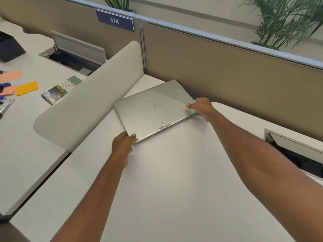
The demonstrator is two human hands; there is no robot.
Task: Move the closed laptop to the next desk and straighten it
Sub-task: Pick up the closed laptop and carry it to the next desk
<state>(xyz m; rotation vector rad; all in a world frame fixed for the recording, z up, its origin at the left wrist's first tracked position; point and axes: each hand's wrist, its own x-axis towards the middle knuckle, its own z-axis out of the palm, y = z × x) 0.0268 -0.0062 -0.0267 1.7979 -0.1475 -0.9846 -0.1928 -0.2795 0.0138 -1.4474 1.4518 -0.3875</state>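
Note:
A closed silver laptop lies on the white desk in front of me, turned askew, its far corner close to the tan partition. My left hand grips its near left corner, thumb on the lid. At the right corner, my right hand holds the edge, fingers curled over the lid. Both arms reach forward across the desk.
A rounded white divider separates this desk from the left desk, which bears sticky notes, a spiral calendar, pens and an open cable box. A tan partition runs behind. Another cable hatch sits at right.

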